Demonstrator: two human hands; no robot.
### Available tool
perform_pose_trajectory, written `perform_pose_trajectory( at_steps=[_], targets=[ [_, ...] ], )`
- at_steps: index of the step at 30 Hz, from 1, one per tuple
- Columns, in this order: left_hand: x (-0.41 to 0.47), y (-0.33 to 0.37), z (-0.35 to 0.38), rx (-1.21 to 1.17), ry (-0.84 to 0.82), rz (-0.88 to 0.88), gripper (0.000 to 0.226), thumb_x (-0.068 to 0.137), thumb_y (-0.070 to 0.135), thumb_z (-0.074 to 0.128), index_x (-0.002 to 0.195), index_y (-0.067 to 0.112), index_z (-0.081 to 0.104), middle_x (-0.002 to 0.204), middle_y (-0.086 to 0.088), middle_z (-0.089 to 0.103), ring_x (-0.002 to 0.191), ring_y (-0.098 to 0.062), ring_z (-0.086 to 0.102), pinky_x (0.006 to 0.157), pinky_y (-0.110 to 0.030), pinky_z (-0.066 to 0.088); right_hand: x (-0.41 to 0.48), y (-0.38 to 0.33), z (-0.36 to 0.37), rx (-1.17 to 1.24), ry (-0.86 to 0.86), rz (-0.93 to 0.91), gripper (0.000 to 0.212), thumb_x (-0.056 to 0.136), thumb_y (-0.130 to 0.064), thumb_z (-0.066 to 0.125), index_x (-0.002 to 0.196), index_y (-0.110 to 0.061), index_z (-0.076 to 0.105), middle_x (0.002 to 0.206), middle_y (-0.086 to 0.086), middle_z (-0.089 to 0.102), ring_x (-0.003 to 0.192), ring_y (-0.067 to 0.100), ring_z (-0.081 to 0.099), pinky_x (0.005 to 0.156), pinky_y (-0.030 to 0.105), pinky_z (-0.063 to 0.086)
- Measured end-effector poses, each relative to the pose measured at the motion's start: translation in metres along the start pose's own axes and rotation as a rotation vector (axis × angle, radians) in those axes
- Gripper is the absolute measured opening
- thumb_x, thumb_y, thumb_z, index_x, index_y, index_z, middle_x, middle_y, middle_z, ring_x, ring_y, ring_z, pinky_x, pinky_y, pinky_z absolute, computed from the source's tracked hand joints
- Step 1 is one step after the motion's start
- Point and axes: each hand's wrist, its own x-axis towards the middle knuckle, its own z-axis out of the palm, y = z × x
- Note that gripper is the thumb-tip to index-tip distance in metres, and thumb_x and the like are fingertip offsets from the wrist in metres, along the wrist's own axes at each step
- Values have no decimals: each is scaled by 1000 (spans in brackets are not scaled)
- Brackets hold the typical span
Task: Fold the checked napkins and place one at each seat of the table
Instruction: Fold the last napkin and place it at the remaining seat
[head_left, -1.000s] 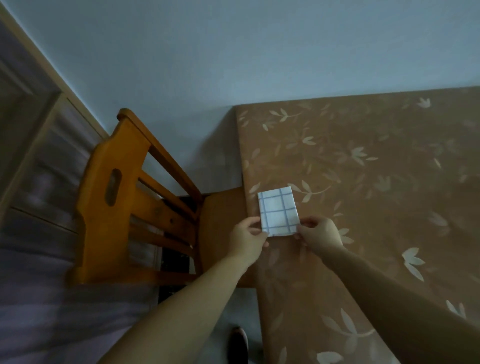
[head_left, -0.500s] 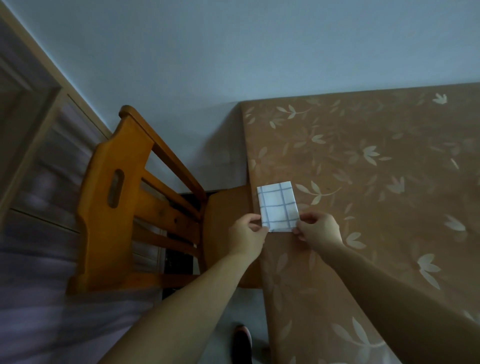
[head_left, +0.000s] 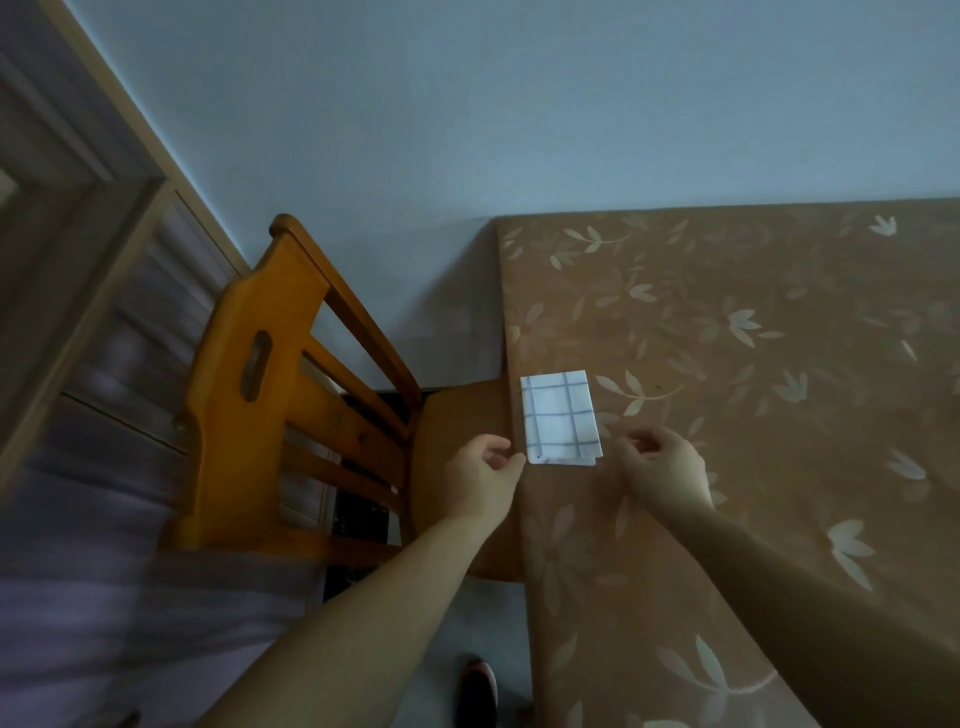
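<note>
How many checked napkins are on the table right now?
1. A folded checked napkin lies flat at the table's left edge, in front of the wooden chair, just beyond both hands. The table runs out of frame to the right, so others may be unseen.

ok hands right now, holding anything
left hand: open, empty, just left of the checked napkin
right hand: fingers loosely curled, empty, just right of the napkin

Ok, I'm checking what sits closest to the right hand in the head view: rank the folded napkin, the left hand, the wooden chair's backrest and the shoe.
1. Folded napkin: just left of the right hand, on the table edge.
2. Left hand: beyond the napkin's near corner, over the chair seat.
3. Shoe: on the floor, below.
4. Wooden chair's backrest: far left.
</note>
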Motion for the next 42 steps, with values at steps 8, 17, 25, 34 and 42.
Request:
perform_pose_trajectory(
  at_steps=[8,17,25,34,42],
  targets=[
    [10,3,18,-61,-8,-24,21,86,34,71,95,15,71,90,3,68,83,-11,62,69,-21,51,12,4,25,-36,-33,3,18,88,-22,61,98,-15,74,85,3,72,83,19,66,67,28,49],
    [16,-1,20,-163,15,-133,14,85,28,73,92,16,72,84,6,67,83,-13,65,78,-31,57,22,2,33,-14,-52,24,16,79,-11,62,74,-20,74,74,1,73,77,21,69,75,39,60],
    [16,1,17,-200,20,-168,8,84,27,74,87,21,69,85,3,69,81,-13,66,73,-26,56,24,-2,35,-15,-70,19,18,78,-11,62,69,-22,71,72,1,72,77,22,69,74,39,60],
    [16,0,20,-180,15,-170,8,84,29,73,86,24,67,88,5,68,83,-12,65,75,-28,57,22,-3,35,8,-54,7,22,81,-9,61,69,-23,71,70,-5,71,77,18,68,70,33,58],
    [-6,16,-3,-106,76,-57,25,92,28,63,117,28,58,102,11,61,86,-2,55,66,-14,41,-5,-6,5,7,-38,-109,10,89,-37,63,89,-27,64,84,-13,64,79,6,63,64,25,51]
  ],
)
